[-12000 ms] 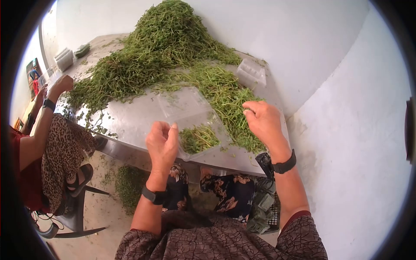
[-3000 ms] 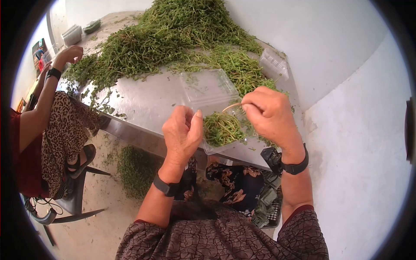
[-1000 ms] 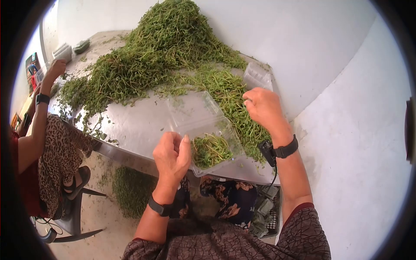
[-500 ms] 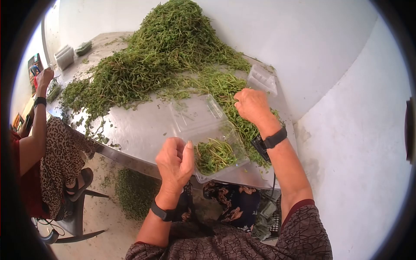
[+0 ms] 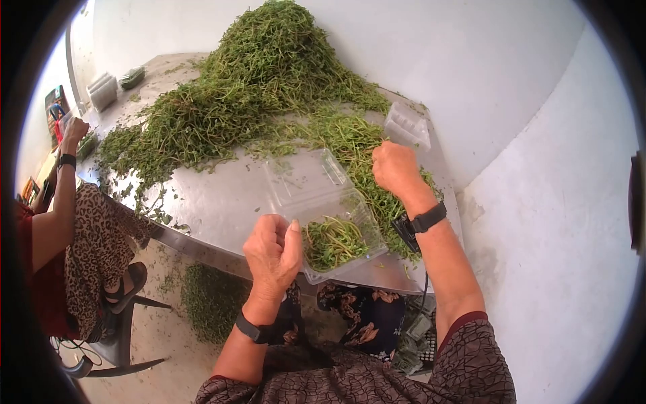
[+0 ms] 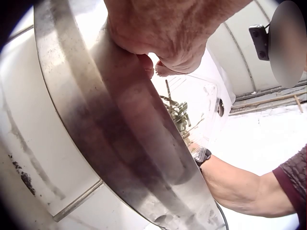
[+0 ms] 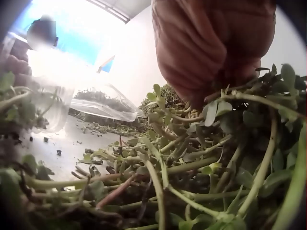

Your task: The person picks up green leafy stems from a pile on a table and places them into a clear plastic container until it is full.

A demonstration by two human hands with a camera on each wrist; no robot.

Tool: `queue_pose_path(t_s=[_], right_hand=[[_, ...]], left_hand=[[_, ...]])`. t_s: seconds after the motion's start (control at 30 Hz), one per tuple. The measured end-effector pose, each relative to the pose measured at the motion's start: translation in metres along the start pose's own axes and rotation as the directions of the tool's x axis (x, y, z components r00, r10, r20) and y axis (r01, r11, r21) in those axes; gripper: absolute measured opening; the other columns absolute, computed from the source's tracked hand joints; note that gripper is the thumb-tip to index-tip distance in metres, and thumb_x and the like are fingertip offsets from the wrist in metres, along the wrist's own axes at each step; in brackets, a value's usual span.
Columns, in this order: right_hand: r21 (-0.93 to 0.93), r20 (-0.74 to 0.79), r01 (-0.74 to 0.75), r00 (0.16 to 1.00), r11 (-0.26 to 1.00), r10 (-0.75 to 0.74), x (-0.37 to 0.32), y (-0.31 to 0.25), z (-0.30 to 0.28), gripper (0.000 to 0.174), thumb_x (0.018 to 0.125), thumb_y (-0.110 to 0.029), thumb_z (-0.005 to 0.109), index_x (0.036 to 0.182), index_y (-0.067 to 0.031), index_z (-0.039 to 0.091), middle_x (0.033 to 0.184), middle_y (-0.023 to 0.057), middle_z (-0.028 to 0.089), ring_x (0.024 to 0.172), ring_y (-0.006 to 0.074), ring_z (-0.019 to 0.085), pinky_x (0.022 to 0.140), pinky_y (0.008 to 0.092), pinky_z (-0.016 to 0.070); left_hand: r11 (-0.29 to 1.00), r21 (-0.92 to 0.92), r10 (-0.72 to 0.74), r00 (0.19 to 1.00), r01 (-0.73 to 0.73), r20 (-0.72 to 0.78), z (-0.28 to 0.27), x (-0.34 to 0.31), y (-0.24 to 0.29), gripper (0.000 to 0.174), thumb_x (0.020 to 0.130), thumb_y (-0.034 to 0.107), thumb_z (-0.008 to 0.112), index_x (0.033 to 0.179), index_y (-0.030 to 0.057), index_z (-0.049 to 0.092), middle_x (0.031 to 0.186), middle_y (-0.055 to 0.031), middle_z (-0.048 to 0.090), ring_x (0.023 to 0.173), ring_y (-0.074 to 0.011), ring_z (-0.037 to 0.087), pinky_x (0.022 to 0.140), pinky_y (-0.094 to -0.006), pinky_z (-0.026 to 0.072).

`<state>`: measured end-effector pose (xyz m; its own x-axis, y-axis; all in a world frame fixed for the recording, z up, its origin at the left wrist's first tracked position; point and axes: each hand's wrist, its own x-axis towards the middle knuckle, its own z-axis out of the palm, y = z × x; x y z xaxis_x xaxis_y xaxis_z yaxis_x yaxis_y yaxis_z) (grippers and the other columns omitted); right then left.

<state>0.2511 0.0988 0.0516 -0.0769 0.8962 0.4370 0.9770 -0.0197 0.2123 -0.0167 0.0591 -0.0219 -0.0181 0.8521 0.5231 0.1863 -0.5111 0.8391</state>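
Note:
In the head view, a clear plastic box lies with its lid folded back on the metal table, a small heap of green leafy stems inside. My left hand, fingers curled and thumb up, holds the box's left rim; the left wrist view puts its fingertips at the clear edge. To the right of the box, my right hand is down at a strip of cut stems. The right wrist view shows its curled fingers gripping among fleshy stems with small rounded leaves, tips hidden.
A tall mound of greens fills the back of the table. Stacked clear boxes stand at right, more at far left. Another person's hand is at left. A crate is below, right.
Three seconds ago my right hand held a stem over the box; now it is back at the strip of stems. The box holds more than twelve seconds ago. The left hand stays beside it.

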Motion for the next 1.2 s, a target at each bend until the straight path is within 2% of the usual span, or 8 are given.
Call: queue_pose_path(t_s=[0.27,0.47,0.8,0.97,1.03,1.1,1.17,1.2], right_hand=[[0.045,-0.055,0.014,0.998,0.999,-0.012,-0.011,0.007,-0.011,0.010,0.077,-0.011,0.065,0.076,-0.0021,0.069,0.082,0.0174,0.065,0.080,0.0345,0.066,0.071,0.0458,0.0538],[-0.062,0.053,0.014,0.999,0.998,-0.011,-0.007,-0.009,-0.016,0.006,0.074,-0.008,0.066,0.072,-0.0027,0.069,0.082,0.0163,0.065,0.082,0.0336,0.065,0.072,0.0445,0.0531],[-0.056,0.006,-0.010,1.000,0.998,0.010,-0.005,0.000,0.001,0.007,0.073,-0.006,0.064,0.072,-0.0003,0.069,0.083,0.0180,0.065,0.081,0.0359,0.065,0.073,0.0470,0.0525],[0.158,-0.018,-0.086,0.996,0.984,0.090,-0.010,0.004,-0.021,0.012,0.079,-0.011,0.061,0.075,-0.0008,0.067,0.084,0.0166,0.066,0.078,0.0340,0.066,0.072,0.0449,0.0528],[0.280,-0.032,-0.124,0.990,0.952,0.138,-0.014,0.001,-0.030,0.012,0.080,-0.010,0.061,0.076,-0.0004,0.067,0.084,0.0162,0.067,0.077,0.0333,0.065,0.070,0.0441,0.0522],[0.399,-0.039,-0.157,0.982,0.903,0.187,-0.019,-0.001,-0.038,0.012,0.080,-0.010,0.060,0.077,0.0000,0.066,0.084,0.0159,0.067,0.076,0.0325,0.065,0.068,0.0432,0.0516],[0.583,-0.029,-0.186,0.968,0.791,0.249,-0.022,-0.003,-0.045,0.012,0.082,-0.008,0.060,0.080,0.0014,0.066,0.076,0.0126,0.066,0.067,0.0237,0.062,0.063,0.0371,0.0487],[0.583,-0.027,-0.187,0.968,0.790,0.249,-0.024,-0.005,-0.049,0.012,0.082,-0.008,0.060,0.080,0.0014,0.066,0.076,0.0126,0.066,0.067,0.0237,0.062,0.063,0.0371,0.0487]], left_hand=[[1.000,-0.003,0.012,1.000,-0.012,0.005,0.000,0.000,0.000,0.015,0.088,0.009,0.064,0.079,-0.0005,0.056,0.059,-0.0042,0.052,0.051,-0.0095,0.045,0.048,-0.0278,0.0384],[0.999,0.026,0.043,0.999,-0.043,-0.003,0.000,0.000,0.000,0.015,0.088,0.010,0.064,0.079,-0.0001,0.056,0.059,-0.0046,0.052,0.051,-0.0103,0.044,0.048,-0.0281,0.0382],[0.999,0.020,0.036,0.999,-0.036,-0.004,0.001,0.000,0.001,0.015,0.087,0.010,0.064,0.080,0.0000,0.056,0.059,-0.0055,0.051,0.050,-0.0122,0.044,0.048,-0.0298,0.0381],[0.999,0.018,0.037,0.999,-0.037,-0.006,0.000,0.000,0.002,0.015,0.087,0.010,0.064,0.080,-0.0002,0.056,0.059,-0.0061,0.051,0.051,-0.0127,0.044,0.049,-0.0302,0.0384],[0.998,0.051,0.027,1.000,-0.028,0.010,-0.001,0.000,0.001,0.015,0.086,0.012,0.066,0.079,0.0026,0.056,0.062,-0.0090,0.054,0.050,-0.0213,0.052,0.050,-0.0335,0.0442],[0.998,0.050,0.025,1.000,-0.025,0.011,-0.001,0.000,0.001,0.016,0.086,0.012,0.066,0.078,0.0026,0.056,0.062,-0.0093,0.055,0.050,-0.0223,0.052,0.051,-0.0340,0.0444],[0.999,0.049,0.021,1.000,-0.022,0.013,0.000,0.000,0.000,0.016,0.086,0.012,0.065,0.078,0.0026,0.056,0.062,-0.0096,0.055,0.050,-0.0232,0.053,0.051,-0.0345,0.0446],[0.998,0.040,0.046,0.999,-0.046,0.001,0.001,0.000,-0.002,0.016,0.087,0.011,0.065,0.079,0.0012,0.056,0.061,-0.0081,0.053,0.051,-0.0182,0.049,0.050,-0.0323,0.0418]])
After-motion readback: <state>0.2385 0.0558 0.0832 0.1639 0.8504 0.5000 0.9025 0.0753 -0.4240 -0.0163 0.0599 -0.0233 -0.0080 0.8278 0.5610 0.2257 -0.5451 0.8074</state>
